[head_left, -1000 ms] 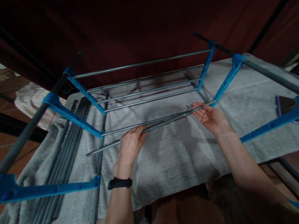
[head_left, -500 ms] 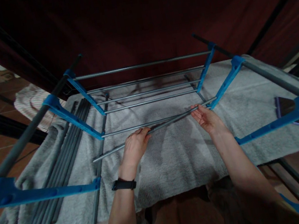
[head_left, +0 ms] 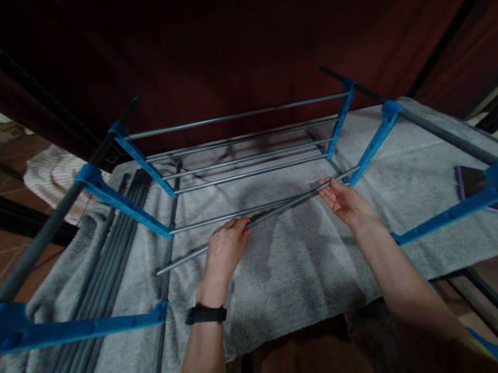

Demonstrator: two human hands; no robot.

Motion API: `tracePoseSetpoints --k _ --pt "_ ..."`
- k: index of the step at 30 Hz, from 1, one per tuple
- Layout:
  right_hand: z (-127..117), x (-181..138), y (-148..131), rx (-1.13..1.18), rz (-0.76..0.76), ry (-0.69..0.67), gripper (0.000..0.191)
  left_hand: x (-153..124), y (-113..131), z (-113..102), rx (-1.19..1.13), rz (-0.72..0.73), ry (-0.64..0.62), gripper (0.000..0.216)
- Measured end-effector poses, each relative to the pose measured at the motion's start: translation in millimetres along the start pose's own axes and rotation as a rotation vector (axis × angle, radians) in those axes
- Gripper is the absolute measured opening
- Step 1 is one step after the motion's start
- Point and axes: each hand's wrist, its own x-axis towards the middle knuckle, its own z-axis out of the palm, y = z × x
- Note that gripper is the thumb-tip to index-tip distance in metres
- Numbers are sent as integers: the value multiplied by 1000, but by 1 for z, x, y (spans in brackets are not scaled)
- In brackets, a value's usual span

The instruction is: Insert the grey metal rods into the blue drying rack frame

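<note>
Both my hands hold one loose grey metal rod [head_left: 277, 210], which slants up from lower left to upper right inside a rack frame. My left hand [head_left: 230, 244], with a black band on its wrist, wraps over the rod left of its middle. Near its right end, my right hand [head_left: 340, 197] pinches it between thumb and fingers. The rod's right end lies by a blue plastic bracket [head_left: 374, 145]; its left end is free above a grey side tube [head_left: 166, 265]. A fixed crossbar [head_left: 235, 215] runs just behind the rod.
Several loose grey tubes [head_left: 97, 284] lie on the grey blanket [head_left: 286, 289] at the left. A dark flat device [head_left: 472, 182] rests on it at the right, partly behind another blue bracket [head_left: 469, 208]. A dark red curtain [head_left: 222, 37] hangs behind.
The view has shifted slightly, so the rack's far part sits a little lower. My hands keep the same hold, and the rod's slant looks almost unchanged.
</note>
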Motion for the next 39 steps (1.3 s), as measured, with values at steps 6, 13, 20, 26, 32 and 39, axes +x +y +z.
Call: tracePoseSetpoints --k 6,13,20,26,32,39 --pt "-2 0 0 0 -4 1 16 0 -1 0 7 4 7 29" --pt "0 -1 -2 6 -4 14 17 -1 0 -5 33 -1 19 28" --pt "2 1 -3 -24 -9 24 14 0 4 -5 66 2 81 30" --pt "9 -6 3 -22 9 -39 15 1 4 -1 90 5 153 33" --pt "33 -28 36 -47 139 -250 3 4 5 0 69 -20 169 32" --pt "53 -35 55 -38 97 -291 4 4 8 -7 21 -14 309 29"
